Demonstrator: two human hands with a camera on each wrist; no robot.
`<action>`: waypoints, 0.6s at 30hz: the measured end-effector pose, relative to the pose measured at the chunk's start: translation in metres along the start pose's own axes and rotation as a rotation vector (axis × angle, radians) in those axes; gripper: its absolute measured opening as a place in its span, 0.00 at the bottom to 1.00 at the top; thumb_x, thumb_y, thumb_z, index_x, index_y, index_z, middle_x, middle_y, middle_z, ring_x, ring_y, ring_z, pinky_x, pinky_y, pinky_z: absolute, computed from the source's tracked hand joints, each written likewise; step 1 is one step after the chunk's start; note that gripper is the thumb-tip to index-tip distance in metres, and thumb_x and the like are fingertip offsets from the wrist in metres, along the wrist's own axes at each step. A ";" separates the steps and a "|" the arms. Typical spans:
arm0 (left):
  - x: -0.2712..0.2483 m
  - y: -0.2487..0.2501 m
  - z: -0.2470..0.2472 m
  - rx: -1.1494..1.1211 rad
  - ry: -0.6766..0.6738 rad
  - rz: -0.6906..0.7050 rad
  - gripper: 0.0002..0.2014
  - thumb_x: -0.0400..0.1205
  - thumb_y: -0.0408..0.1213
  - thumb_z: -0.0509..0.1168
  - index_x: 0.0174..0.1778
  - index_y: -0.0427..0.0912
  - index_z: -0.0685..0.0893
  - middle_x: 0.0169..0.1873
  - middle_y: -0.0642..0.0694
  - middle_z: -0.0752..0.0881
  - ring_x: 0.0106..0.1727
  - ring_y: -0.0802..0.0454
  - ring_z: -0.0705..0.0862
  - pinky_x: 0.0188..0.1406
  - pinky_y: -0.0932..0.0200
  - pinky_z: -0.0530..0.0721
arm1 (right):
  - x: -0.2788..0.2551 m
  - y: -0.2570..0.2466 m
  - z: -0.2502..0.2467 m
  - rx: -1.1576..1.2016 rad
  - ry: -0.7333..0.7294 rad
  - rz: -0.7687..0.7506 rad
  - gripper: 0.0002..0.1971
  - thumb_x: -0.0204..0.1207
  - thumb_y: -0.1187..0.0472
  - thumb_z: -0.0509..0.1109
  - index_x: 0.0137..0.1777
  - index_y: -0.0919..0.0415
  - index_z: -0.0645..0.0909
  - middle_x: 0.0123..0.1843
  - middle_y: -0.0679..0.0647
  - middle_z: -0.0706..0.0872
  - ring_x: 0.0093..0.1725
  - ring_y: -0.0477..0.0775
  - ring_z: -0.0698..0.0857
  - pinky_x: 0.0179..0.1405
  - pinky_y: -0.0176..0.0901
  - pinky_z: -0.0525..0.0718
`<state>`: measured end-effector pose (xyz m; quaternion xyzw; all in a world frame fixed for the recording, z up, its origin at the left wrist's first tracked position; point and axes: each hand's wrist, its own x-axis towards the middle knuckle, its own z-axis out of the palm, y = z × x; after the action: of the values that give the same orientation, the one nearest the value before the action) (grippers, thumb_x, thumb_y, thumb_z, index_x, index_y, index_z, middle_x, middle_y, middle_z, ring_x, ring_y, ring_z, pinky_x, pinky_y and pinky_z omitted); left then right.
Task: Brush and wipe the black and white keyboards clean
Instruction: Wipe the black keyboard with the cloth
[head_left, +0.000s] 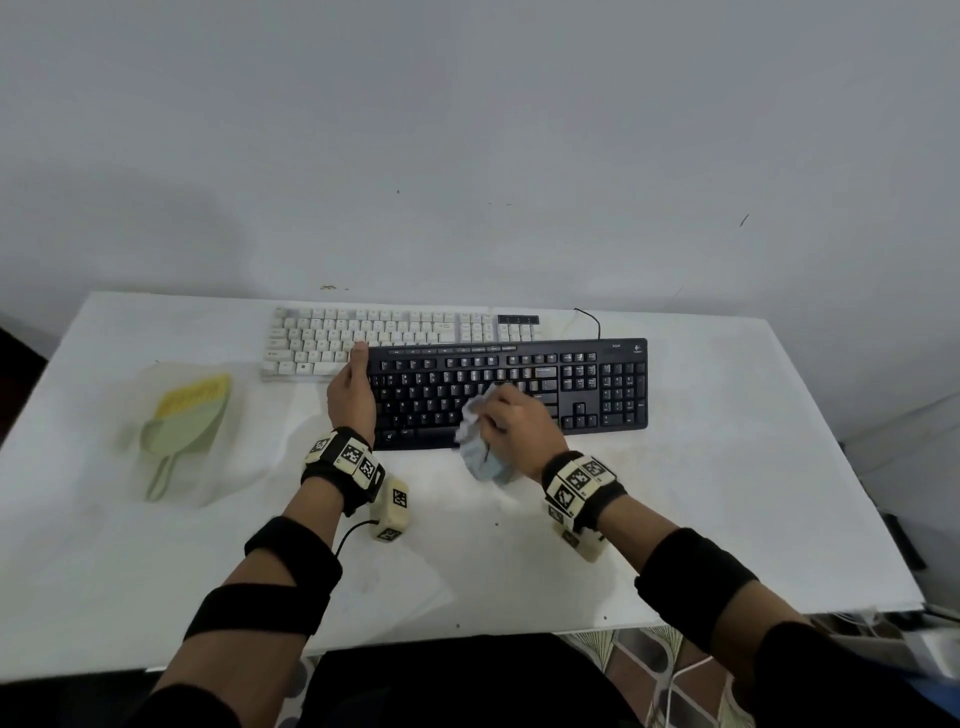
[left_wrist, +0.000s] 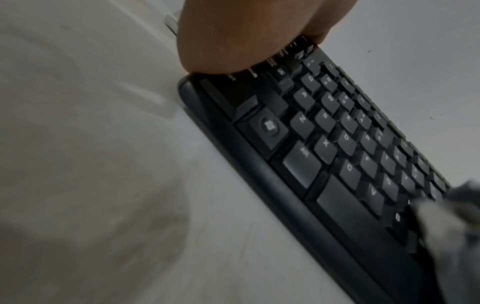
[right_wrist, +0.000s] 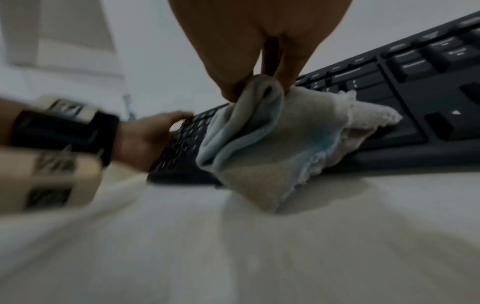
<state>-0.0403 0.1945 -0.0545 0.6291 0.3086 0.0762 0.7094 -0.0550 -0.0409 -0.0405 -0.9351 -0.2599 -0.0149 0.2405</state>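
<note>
A black keyboard (head_left: 597, 389) lies on the white table (head_left: 519, 561), with a white keyboard (head_left: 374, 332) just behind it and partly under its far left edge. My left hand (head_left: 358, 366) grips the left end of the black keyboard (left_wrist: 337, 164), thumb on top (right_wrist: 179, 115). My right hand (head_left: 496, 415) pinches a crumpled pale blue-grey cloth (head_left: 480, 449) over the lower middle keys; part of the cloth (right_wrist: 272, 133) hangs past the front edge onto the table. The cloth's corner (left_wrist: 451, 216) shows at the right in the left wrist view.
A yellow brush (head_left: 195, 397) lies on a green dustpan (head_left: 179, 441) on a pale sheet at the table's left. The black keyboard's cable (head_left: 589, 317) runs off at the back. A wall stands close behind the table; its front edge (head_left: 467, 629) is near my body.
</note>
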 end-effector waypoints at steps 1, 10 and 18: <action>-0.002 0.001 0.001 -0.006 -0.007 0.002 0.14 0.85 0.65 0.63 0.41 0.65 0.87 0.47 0.63 0.89 0.56 0.60 0.86 0.67 0.55 0.81 | 0.008 0.001 -0.005 0.028 0.075 0.042 0.14 0.83 0.59 0.67 0.65 0.60 0.87 0.58 0.54 0.85 0.50 0.51 0.83 0.58 0.46 0.87; 0.001 0.001 0.002 -0.023 -0.004 -0.005 0.14 0.86 0.64 0.64 0.40 0.62 0.86 0.44 0.63 0.89 0.53 0.62 0.86 0.60 0.60 0.79 | 0.012 -0.005 0.009 0.010 0.117 -0.028 0.09 0.82 0.65 0.70 0.59 0.64 0.88 0.58 0.59 0.86 0.53 0.57 0.85 0.56 0.50 0.87; 0.006 -0.002 -0.001 0.004 -0.020 -0.006 0.15 0.84 0.66 0.64 0.45 0.62 0.88 0.50 0.58 0.90 0.57 0.58 0.86 0.66 0.58 0.80 | 0.024 -0.009 -0.009 0.032 0.193 -0.040 0.13 0.83 0.63 0.67 0.63 0.65 0.85 0.58 0.59 0.87 0.52 0.56 0.85 0.55 0.45 0.87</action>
<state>-0.0366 0.1979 -0.0581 0.6303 0.3034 0.0669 0.7115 -0.0380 -0.0270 -0.0253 -0.9199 -0.2544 -0.1055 0.2790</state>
